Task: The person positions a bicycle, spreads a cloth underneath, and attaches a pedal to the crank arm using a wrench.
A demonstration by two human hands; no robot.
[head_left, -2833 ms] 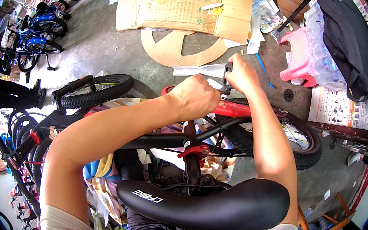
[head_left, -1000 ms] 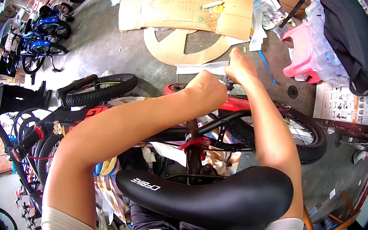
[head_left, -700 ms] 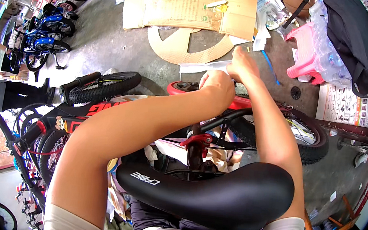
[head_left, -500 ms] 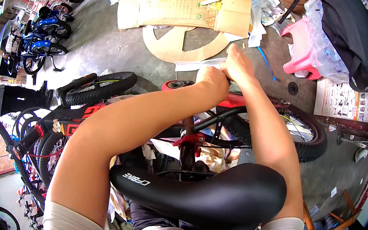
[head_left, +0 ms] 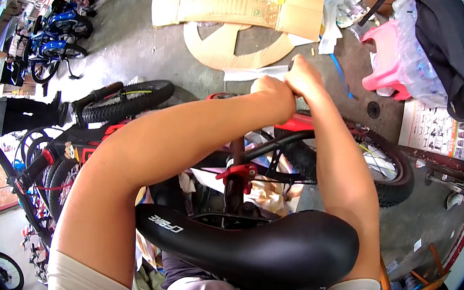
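Both my arms reach over a bicycle with a black saddle (head_left: 254,249) close to me. My left hand (head_left: 274,95) is curled closed at the far side of the bicycle's red frame part (head_left: 294,123). Touching it or almost so, my right hand (head_left: 304,78) makes a fist, and a small dark end shows at its top. What either hand grips is hidden by the fingers. A white strip (head_left: 249,75) lies just beyond my left hand. Below the saddle's far edge sits a red seat clamp (head_left: 238,173) on the dark seat post.
Flattened cardboard (head_left: 226,5) and a cut cardboard ring (head_left: 198,45) lie on the floor ahead. A pink stool (head_left: 384,59) stands at the right, beside a bag of clear bottles (head_left: 423,70). Blue bicycles (head_left: 64,26) and a person's dark-clothed legs (head_left: 30,111) are at the left.
Both hands remain closed and close together, shifted slightly. The right fist has turned, so a dark end now shows at its top. The whole view has moved a little.
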